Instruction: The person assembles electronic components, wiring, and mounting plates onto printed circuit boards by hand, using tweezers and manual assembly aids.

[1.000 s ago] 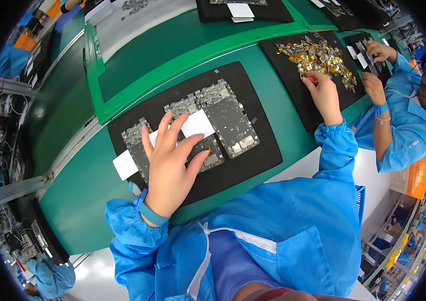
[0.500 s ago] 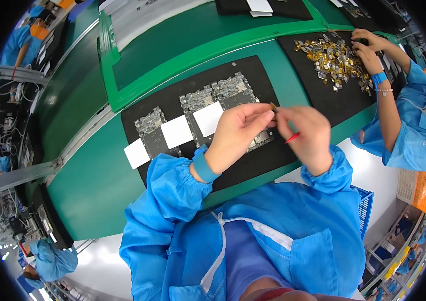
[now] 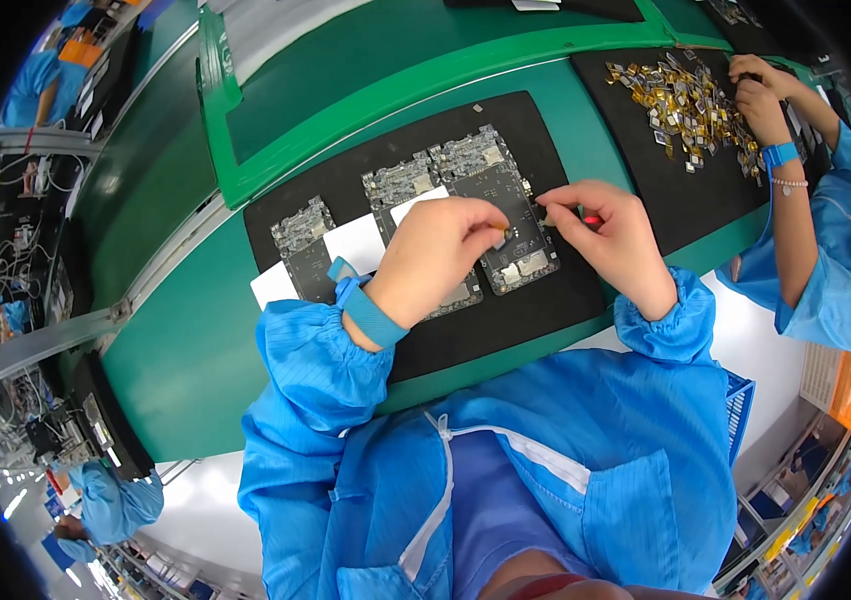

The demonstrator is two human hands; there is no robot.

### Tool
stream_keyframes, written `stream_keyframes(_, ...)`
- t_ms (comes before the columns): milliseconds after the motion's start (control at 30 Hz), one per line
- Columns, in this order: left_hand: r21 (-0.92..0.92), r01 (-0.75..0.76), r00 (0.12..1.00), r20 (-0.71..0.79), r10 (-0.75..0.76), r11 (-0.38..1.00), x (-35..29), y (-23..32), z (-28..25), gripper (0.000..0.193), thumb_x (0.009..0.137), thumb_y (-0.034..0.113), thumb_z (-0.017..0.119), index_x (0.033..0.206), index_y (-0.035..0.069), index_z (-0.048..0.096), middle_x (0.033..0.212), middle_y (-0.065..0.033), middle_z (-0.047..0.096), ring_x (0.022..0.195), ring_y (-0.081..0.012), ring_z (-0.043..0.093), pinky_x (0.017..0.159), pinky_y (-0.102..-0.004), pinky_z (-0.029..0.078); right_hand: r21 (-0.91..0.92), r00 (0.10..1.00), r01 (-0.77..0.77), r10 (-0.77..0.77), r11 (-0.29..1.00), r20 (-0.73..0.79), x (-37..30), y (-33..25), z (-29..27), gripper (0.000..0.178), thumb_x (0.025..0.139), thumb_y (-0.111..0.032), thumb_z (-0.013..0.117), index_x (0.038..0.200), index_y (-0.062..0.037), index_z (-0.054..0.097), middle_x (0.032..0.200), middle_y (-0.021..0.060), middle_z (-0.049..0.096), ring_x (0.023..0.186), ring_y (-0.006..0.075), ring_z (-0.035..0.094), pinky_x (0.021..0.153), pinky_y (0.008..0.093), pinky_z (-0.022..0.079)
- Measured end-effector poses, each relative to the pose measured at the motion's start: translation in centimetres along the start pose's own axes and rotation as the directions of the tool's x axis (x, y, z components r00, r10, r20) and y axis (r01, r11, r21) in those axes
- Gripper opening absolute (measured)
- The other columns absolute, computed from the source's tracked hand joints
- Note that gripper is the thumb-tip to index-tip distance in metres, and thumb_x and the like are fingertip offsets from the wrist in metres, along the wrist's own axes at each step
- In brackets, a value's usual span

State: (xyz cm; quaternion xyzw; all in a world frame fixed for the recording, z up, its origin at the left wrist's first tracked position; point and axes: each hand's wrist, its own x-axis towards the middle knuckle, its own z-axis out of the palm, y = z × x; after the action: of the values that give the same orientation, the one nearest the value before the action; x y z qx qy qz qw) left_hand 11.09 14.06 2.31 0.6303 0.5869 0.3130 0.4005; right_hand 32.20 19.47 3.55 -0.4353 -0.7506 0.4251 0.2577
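Note:
Over the rightmost circuit board [image 3: 490, 200] my left hand [image 3: 435, 245] is closed in a pinch on a small gold-and-dark piece [image 3: 502, 234]. Just right of that board, my right hand [image 3: 610, 235] is closed too, thumb and forefinger together near the board's edge. A slim tool with a red end [image 3: 593, 220] lies in its grip; the rest is hidden by the fingers. More circuit boards [image 3: 303, 232] lie to the left on a black mat [image 3: 425, 350], with white cards [image 3: 353, 243] on them. My left forearm and hand cover part of the middle board.
A second black mat [image 3: 645, 185] at right bears a pile of small gold-and-silver parts [image 3: 690, 110]. A co-worker's hands [image 3: 763, 95] work beside it. A green raised border [image 3: 345, 130] runs behind my mat. One tiny piece [image 3: 477, 108] sits near the mat's far edge.
My hands have come apart: the left moved left and down with the small piece, the right stays at right with the red-ended tool. More of the rightmost board now shows between them.

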Motion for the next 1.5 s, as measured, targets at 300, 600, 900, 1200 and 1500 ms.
stream_keyframes(300, 0.237, -0.109, 0.990, 0.118, 0.083, 0.965, 1.5, 0.8, 1.6, 0.010, 0.080, 0.009, 0.069, 0.086, 0.002, 0.070, 0.077, -0.0123, 0.063, 0.070, -0.0251, 0.064, 0.063, -0.0339, 0.050, -0.159, 0.999, 0.046, -0.044, 0.986, 0.011, -2.8, 0.9, 0.4, 0.030, 0.075, -0.010, 0.075, 0.103, -0.0046, 0.067, 0.087, 0.0118, 0.062, 0.078, 0.0292, 0.063, 0.068, 0.0353, 0.051)
stream_keyframes(600, 0.359, -0.136, 0.991, 0.044, 0.129, 0.923, 1.2, 1.9, 2.8, 0.008, 0.077, 0.010, 0.070, 0.082, 0.004, 0.069, 0.076, -0.0105, 0.063, 0.072, -0.0297, 0.061, 0.065, -0.0391, 0.048, -0.224, 0.998, 0.054, -0.047, 0.973, 0.036, -4.8, 1.5, 1.2, 0.050, 0.065, -0.013, 0.081, 0.111, -0.0078, 0.063, 0.092, 0.0096, 0.059, 0.086, 0.0310, 0.060, 0.073, 0.0393, 0.050)
stream_keyframes(900, 0.399, -0.236, 0.971, 0.070, 0.227, 0.886, 1.0, 1.7, 2.7, 0.004, 0.075, 0.008, 0.071, 0.078, 0.006, 0.070, 0.076, -0.0070, 0.062, 0.078, -0.0275, 0.055, 0.071, -0.0383, 0.045, -0.171, 0.997, 0.080, -0.079, 0.982, 0.015, -4.9, 1.9, 1.3, 0.047, 0.066, -0.012, 0.081, 0.110, -0.0083, 0.064, 0.093, 0.0094, 0.058, 0.082, 0.0306, 0.060, 0.071, 0.0383, 0.050)
stream_keyframes(1200, 0.367, -0.163, 0.985, 0.104, 0.134, 0.916, -0.5, 2.4, 2.8, 0.006, 0.078, 0.009, 0.069, 0.082, 0.005, 0.070, 0.078, -0.0100, 0.064, 0.077, -0.0309, 0.058, 0.070, -0.0403, 0.046, -0.188, 0.998, 0.051, -0.045, 0.981, 0.040, -4.8, 1.9, 1.2, 0.044, 0.067, -0.012, 0.081, 0.107, -0.0090, 0.064, 0.094, 0.0093, 0.058, 0.083, 0.0307, 0.061, 0.071, 0.0387, 0.050)
stream_keyframes(1500, 0.360, -0.141, 0.990, 0.064, 0.126, 0.922, -2.1, 1.4, 0.9, 0.026, 0.081, 0.006, 0.067, 0.107, 0.009, 0.068, 0.115, -0.0104, 0.060, 0.104, -0.0300, 0.056, 0.088, -0.0426, 0.043, -0.177, 0.977, 0.166, -0.137, 0.970, 0.166, -3.1, 1.4, -0.4, 0.024, 0.078, -0.013, 0.072, 0.092, -0.0031, 0.056, 0.092, 0.0111, 0.056, 0.085, 0.0341, 0.056, 0.073, 0.0412, 0.046)
